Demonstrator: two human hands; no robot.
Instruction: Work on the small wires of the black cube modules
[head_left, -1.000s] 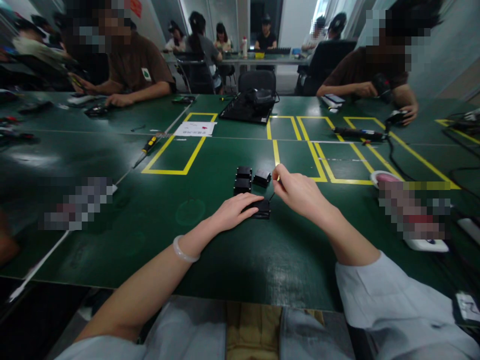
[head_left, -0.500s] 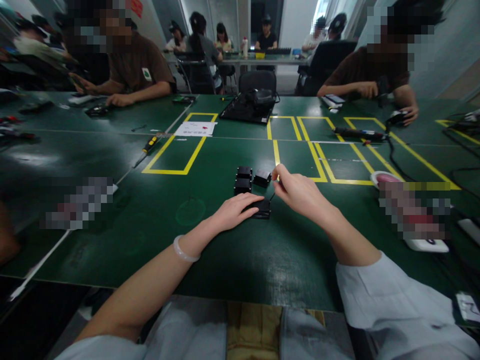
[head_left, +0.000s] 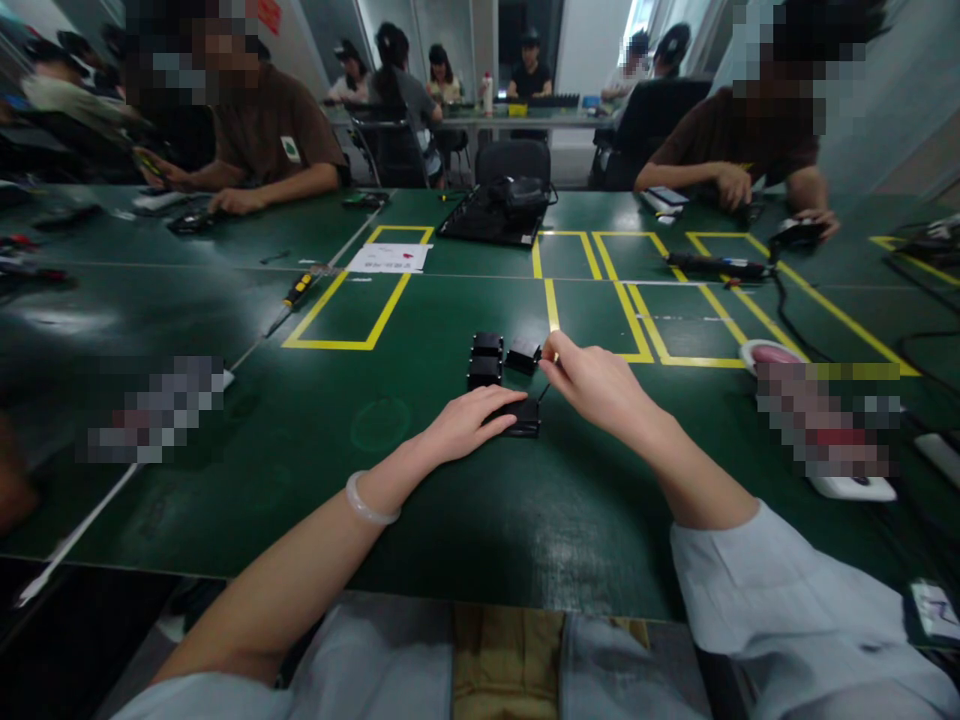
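Note:
My left hand [head_left: 474,420] lies over a small black block [head_left: 529,418] on the green table. Its fingers press along the top and the thumb bears on the near side, keeping hold of it. Pinched between the fingertips of my right hand [head_left: 585,372] is a thin dark rod-like tool [head_left: 547,391]. The tool slants down to the block's right end; its upper part is hidden in the fingers. Just beyond my left fingers stand two similar black blocks [head_left: 486,358], one behind the other. Another black block [head_left: 523,356] sits right by my right fingertips.
A yellow-and-black screwdriver [head_left: 300,290] lies left, near a white paper [head_left: 390,258]. At the back is a black panel [head_left: 480,222]. A cabled black tool [head_left: 720,267] and a white-edged phone-like object [head_left: 855,488] lie right. Co-workers [head_left: 277,130] sit across the table [head_left: 465,520].
My right hand and the thin tool have shifted very slightly. My left hand stays on the block. Across the table at right, a co-worker's hand has lowered.

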